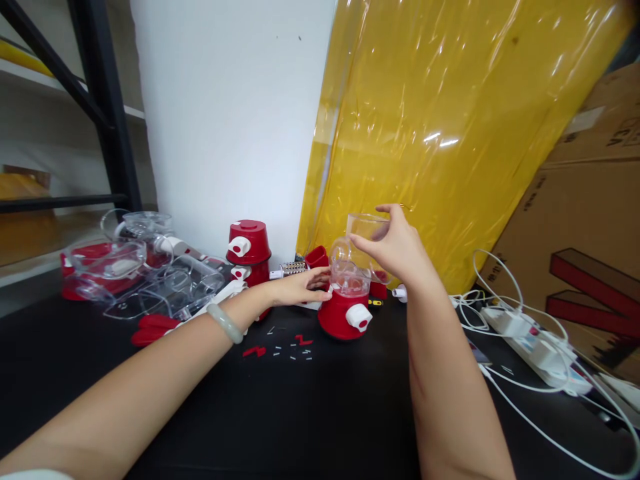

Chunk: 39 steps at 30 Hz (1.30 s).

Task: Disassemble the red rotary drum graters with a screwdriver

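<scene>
A red grater base (341, 319) with a white knob stands upright on the black table, with clear plastic at its top. My left hand (301, 287) is at its upper left edge, thumb in front and fingers behind against the rim. My right hand (397, 243) grips a clear plastic grater housing (369, 225) from the right, thumb and fingers spread around its wide round part. The housing is tilted over the base; I cannot tell whether its lower end is seated there. Small red pieces (255, 351) and several small pins (293, 358) lie in front.
Two stacked red bases (249, 243) and a metal grating drum (293, 268) stand behind my left hand. Clear plastic housings (175, 283) and red handles (153, 329) pile up at left. A power strip (543, 353) with white cables lies right, before a cardboard box (590, 200).
</scene>
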### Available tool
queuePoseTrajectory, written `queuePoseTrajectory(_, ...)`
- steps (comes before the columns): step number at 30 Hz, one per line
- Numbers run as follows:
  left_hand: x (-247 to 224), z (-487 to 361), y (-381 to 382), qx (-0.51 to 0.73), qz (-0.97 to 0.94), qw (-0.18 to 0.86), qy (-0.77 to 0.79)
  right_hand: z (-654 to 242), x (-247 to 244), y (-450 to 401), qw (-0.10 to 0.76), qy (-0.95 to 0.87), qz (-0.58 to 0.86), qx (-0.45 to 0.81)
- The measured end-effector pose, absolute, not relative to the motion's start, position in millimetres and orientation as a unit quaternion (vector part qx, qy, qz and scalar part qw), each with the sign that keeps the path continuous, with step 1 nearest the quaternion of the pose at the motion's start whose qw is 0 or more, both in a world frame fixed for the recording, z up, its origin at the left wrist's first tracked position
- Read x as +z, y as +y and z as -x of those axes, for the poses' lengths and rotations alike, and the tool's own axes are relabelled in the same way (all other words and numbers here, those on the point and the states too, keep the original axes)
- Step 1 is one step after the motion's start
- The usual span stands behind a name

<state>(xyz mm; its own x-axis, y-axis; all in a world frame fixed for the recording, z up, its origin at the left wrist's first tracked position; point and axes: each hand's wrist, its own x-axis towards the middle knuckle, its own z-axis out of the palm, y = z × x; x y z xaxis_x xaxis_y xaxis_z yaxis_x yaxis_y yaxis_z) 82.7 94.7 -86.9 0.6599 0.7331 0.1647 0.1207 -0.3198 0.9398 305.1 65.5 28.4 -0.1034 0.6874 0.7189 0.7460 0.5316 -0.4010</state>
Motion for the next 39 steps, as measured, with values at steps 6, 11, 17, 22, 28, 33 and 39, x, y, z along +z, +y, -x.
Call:
queuePoseTrajectory(6,-85,-77,89,0.29,-0.72,0.596,0.206,-295,26,68,0.521,-0.754,0.379,0.129)
queuePoseTrajectory(11,-81,-71,80,0.23,-0.666,0.665,0.246,-281,19,74,0.545,-0.74,0.337,0.207)
queuePoseTrajectory(17,-79,-69,79,0.237,-0.658,0.669,0.251,-275,16,78,0.557,-0.729,0.311,0.248)
queuePoseTrajectory(22,-81,-69,80,0.248,-0.665,0.663,0.239,-274,16,78,0.567,-0.732,0.279,0.255)
queuePoseTrajectory(28,-81,-68,81,0.253,-0.674,0.653,0.234,-274,15,78,0.559,-0.744,0.266,0.252)
queuePoseTrajectory(33,-78,-69,80,0.246,-0.681,0.651,0.228,-277,15,79,0.548,-0.751,0.247,0.273)
queuePoseTrajectory(39,-80,-67,81,0.25,-0.682,0.65,0.226,-276,12,86,0.54,-0.759,0.239,0.276)
